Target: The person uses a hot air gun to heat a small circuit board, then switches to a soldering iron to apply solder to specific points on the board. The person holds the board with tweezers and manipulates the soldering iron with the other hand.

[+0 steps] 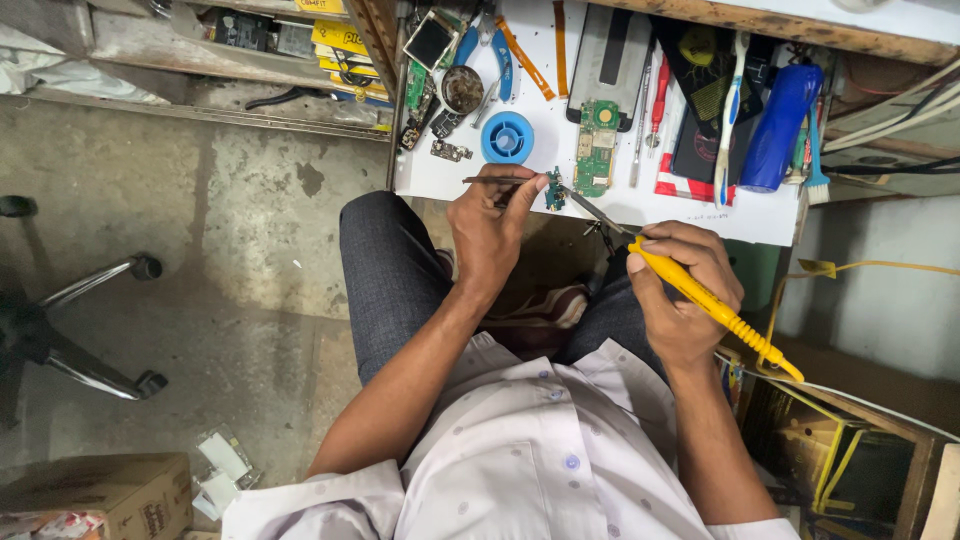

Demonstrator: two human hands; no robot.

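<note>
At the bottom of the frame a person in a pale shirt sits with dark-trousered knees under the edge of a white bench top (470,185). Right of centre, the right hand (680,290) is closed around the yellow handle of a soldering iron (715,310), whose metal tip runs up and left to a small green circuit board (554,190) at the bench's near edge. Just left of centre, the left hand (490,225) has its fingers pinched together on thin tweezers (495,180) that lie level and seem to steady that board.

The iron's tip sits at or just beside the board, so the soldering looks to be mid-way: the board is held and heat is on it, and whether the joint is finished cannot be told.

Farther up lie a blue solder spool (507,138), a larger green circuit board (597,145), a phone shell (610,60), a blue bottle (780,125) and blue-handled pliers (500,55), none put away.
</note>
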